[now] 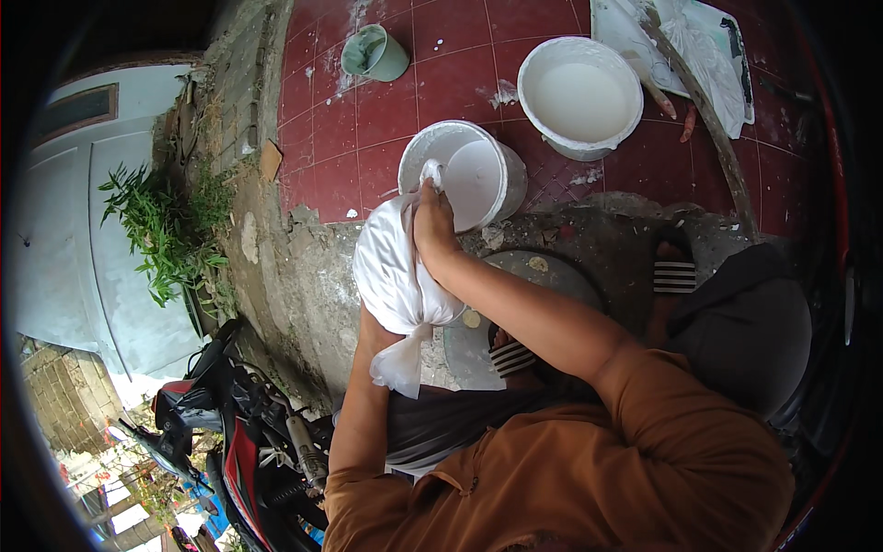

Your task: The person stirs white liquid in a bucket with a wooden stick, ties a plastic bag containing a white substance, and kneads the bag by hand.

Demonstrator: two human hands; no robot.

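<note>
A bulging white plastic bag [395, 262] lies tilted across my hands, its tied, gathered tail hanging toward me. Around its far, narrowed end closes my right hand [434, 221], right at the rim of a white bucket [515, 184]. That end of the bag reaches over the bucket's opening, and white liquid shows inside. My left hand [371, 333] supports the bag from underneath; its fingers are hidden behind the plastic. Farther right stands a second white bucket [593, 147], also holding white liquid.
A small green bucket [391, 63] sits at the far left of the red tiled floor [368, 120]. A long stick [713, 120] leans beside a white tray [743, 69] with plastic on it. A motorcycle [244, 451] stands at lower left, near a green plant [152, 221].
</note>
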